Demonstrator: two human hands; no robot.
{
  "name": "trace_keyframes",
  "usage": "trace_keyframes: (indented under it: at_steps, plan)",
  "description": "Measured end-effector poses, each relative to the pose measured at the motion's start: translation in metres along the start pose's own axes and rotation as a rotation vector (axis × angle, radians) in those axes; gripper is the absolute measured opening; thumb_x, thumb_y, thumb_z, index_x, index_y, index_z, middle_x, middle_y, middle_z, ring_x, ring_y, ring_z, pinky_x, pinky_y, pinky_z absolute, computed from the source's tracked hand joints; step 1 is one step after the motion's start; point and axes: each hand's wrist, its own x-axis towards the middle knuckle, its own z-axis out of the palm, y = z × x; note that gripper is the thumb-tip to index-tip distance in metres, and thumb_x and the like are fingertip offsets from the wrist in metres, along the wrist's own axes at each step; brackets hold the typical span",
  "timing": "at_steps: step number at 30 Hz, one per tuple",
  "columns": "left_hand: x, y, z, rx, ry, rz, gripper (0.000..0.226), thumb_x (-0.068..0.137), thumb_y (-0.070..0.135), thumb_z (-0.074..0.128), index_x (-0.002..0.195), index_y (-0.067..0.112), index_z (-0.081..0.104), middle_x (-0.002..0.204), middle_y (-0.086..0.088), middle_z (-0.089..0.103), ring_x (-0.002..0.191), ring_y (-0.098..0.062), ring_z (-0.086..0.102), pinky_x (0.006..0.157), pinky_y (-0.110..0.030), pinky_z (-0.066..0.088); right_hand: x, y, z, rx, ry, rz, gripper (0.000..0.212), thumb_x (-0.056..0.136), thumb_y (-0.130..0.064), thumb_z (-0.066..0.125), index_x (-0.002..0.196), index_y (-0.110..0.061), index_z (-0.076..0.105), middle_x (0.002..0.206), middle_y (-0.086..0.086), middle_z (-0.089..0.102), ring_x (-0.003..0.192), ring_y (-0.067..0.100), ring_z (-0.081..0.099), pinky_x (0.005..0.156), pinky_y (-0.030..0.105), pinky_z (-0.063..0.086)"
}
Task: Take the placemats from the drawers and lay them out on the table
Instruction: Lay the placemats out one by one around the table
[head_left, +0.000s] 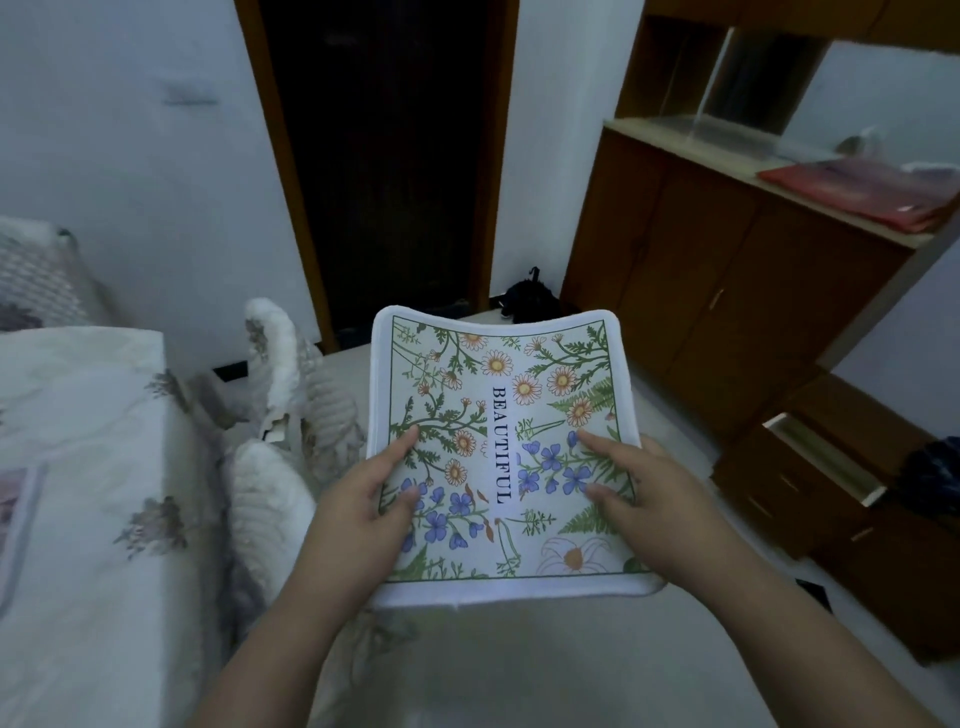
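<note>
Head view: both hands, left hand (363, 499) and right hand (639, 488), pinch the floral placemat (498, 452) mid-frame; at right, a drawer (826, 457) stands open, contents unseen.

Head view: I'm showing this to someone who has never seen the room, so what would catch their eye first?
First the floral placemat printed BEAUTIFUL, at centre, held up by the left hand and right hand at its two sides. Next, the open drawer low on the right, below the wooden cabinet. A table under a flowered cloth fills the left.
</note>
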Motion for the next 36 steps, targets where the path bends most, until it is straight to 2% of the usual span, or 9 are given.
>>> trace_keyframes:
  at_steps: [4,10,19,22,25,29,31,33,36]
  plan:
    - [0.020,-0.021,-0.036,-0.009,0.087,-0.040,0.055,0.098,0.019,0.065,0.138,0.054,0.052,0.125,0.036,0.054,0.102,0.022,0.056,0.076,-0.001,0.046,0.043,-0.030,0.029,0.001,-0.073,-0.065,0.048,0.096,-0.025,0.064,0.139,-0.045,0.054,0.125,-0.013,0.047,0.107,0.008,0.059,0.075,0.012,0.057]
    - [0.018,-0.061,-0.087,-0.004,0.299,-0.152,0.058,0.097,0.022,0.066,0.139,0.058,0.049,0.131,0.025,0.060,0.114,0.000,0.062,0.098,-0.033,0.055,0.107,-0.084,0.085,-0.015,-0.229,-0.246,0.050,0.095,-0.023,0.066,0.137,-0.047,0.055,0.125,-0.015,0.048,0.110,0.005,0.055,0.088,0.013,0.049]
    - [-0.015,-0.099,-0.130,0.013,0.719,-0.416,0.055,0.097,0.023,0.066,0.139,0.056,0.051,0.121,0.033,0.057,0.112,0.003,0.061,0.098,-0.027,0.052,0.195,-0.161,0.194,-0.015,-0.613,-0.573,0.049,0.094,-0.025,0.067,0.134,-0.051,0.054,0.122,-0.016,0.050,0.107,0.007,0.060,0.089,0.030,0.059]
    - [-0.022,-0.101,-0.126,-0.044,0.892,-0.513,0.054,0.097,0.023,0.066,0.136,0.058,0.053,0.122,0.033,0.057,0.108,0.005,0.063,0.096,-0.027,0.055,0.225,-0.187,0.227,-0.021,-0.756,-0.707,0.049,0.093,-0.025,0.068,0.133,-0.052,0.056,0.122,-0.015,0.051,0.106,0.006,0.060,0.082,0.018,0.057]
    - [-0.025,-0.098,-0.114,-0.059,1.055,-0.582,0.054,0.097,0.023,0.067,0.135,0.058,0.053,0.127,0.028,0.059,0.105,0.014,0.059,0.087,-0.009,0.049,0.250,-0.214,0.254,-0.021,-0.908,-0.815,0.050,0.093,-0.023,0.069,0.132,-0.051,0.057,0.122,-0.016,0.052,0.102,0.000,0.058,0.070,0.007,0.052]
    - [-0.031,-0.101,-0.094,-0.146,1.267,-0.652,0.058,0.095,0.021,0.069,0.133,0.061,0.053,0.136,0.022,0.060,0.118,0.006,0.059,0.103,-0.026,0.050,0.267,-0.244,0.291,-0.089,-1.055,-0.983,0.051,0.091,-0.028,0.071,0.135,-0.050,0.056,0.127,-0.013,0.055,0.109,0.009,0.060,0.090,0.028,0.057]
    - [-0.035,-0.104,-0.083,-0.163,1.350,-0.678,0.058,0.095,0.019,0.069,0.134,0.059,0.054,0.139,0.022,0.057,0.119,0.011,0.055,0.106,-0.024,0.047,0.267,-0.256,0.311,-0.117,-1.119,-1.048,0.051,0.090,-0.030,0.072,0.135,-0.050,0.056,0.126,-0.011,0.056,0.112,0.013,0.060,0.095,0.037,0.056]
    - [-0.042,-0.109,-0.077,-0.168,1.417,-0.714,0.057,0.095,0.017,0.069,0.137,0.054,0.055,0.139,0.024,0.053,0.114,0.021,0.051,0.099,-0.008,0.042,0.260,-0.272,0.333,-0.142,-1.167,-1.112,0.052,0.089,-0.032,0.073,0.136,-0.048,0.056,0.124,-0.010,0.055,0.113,0.015,0.059,0.097,0.039,0.054]
    - [-0.059,-0.121,-0.077,-0.189,1.509,-0.784,0.057,0.095,0.016,0.069,0.139,0.049,0.055,0.141,0.020,0.052,0.123,0.004,0.054,0.103,-0.016,0.042,0.237,-0.296,0.369,-0.149,-1.234,-1.183,0.054,0.090,-0.030,0.072,0.140,-0.038,0.055,0.120,-0.007,0.052,0.112,0.013,0.055,0.097,0.030,0.050]
